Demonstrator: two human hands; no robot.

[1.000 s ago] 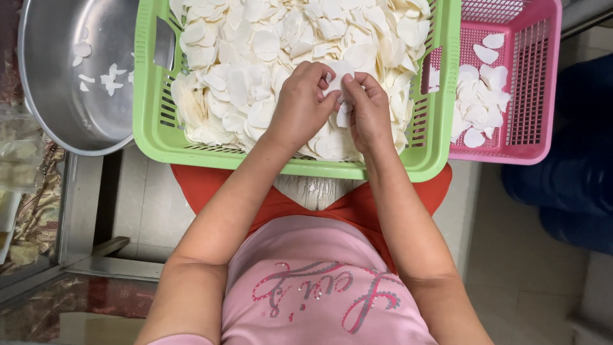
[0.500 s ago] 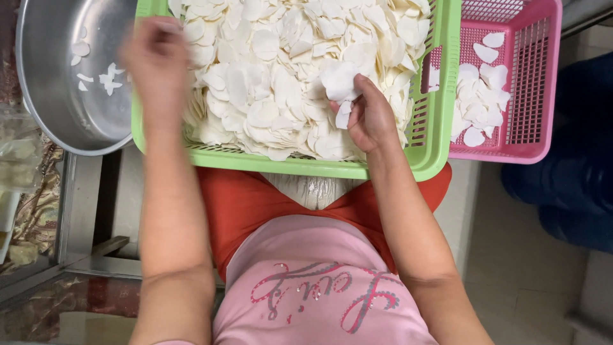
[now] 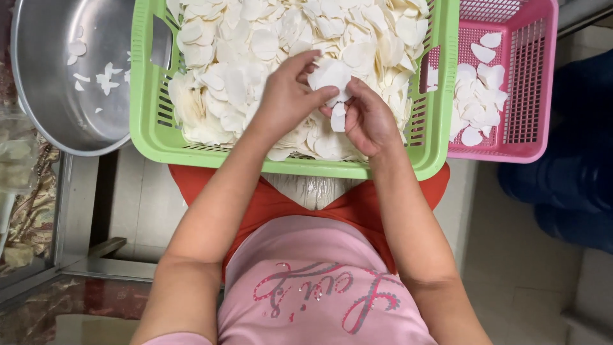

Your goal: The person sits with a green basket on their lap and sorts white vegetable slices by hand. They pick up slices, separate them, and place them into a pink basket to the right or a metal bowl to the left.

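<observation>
Overhead, head view: both hands meet above the middle of the green basket [image 3: 147,128], which rests on the person's lap
Left hand [image 3: 287,99]: fingers curled, thumb and fingertips pinched on the left edge of a white slice [image 3: 329,75]; its grip is closed on that piece
Right hand [image 3: 367,121]: cupped beneath and to the right, thumb pressed to the lower edge of the same slice; a smaller white scrap [image 3: 338,119] lies against its palm, so this grip is closed too
Key relation: the slice sits between the two hands, just above the right palm and just right of the left fingertips; both touch it, the left from the side, the right from below; it is roughly round, so no long axis can be told
Slice, look: thin, pale cream, petal-shaped, slightly curled at the rim, matte
Slice, place: held just over the heap of white slices [image 3: 255,51] that fills the green basket
Pink basket [image 3: 530,76]: touching the green one on the right, a small pile of like slices in it
Metal bowl [image 3: 57,96]: left of the green basket, a few white bits scattered inside
Below: orange cloth [image 3: 204,191] under the basket, pink shirt [image 3: 319,287] nearest the camera
</observation>
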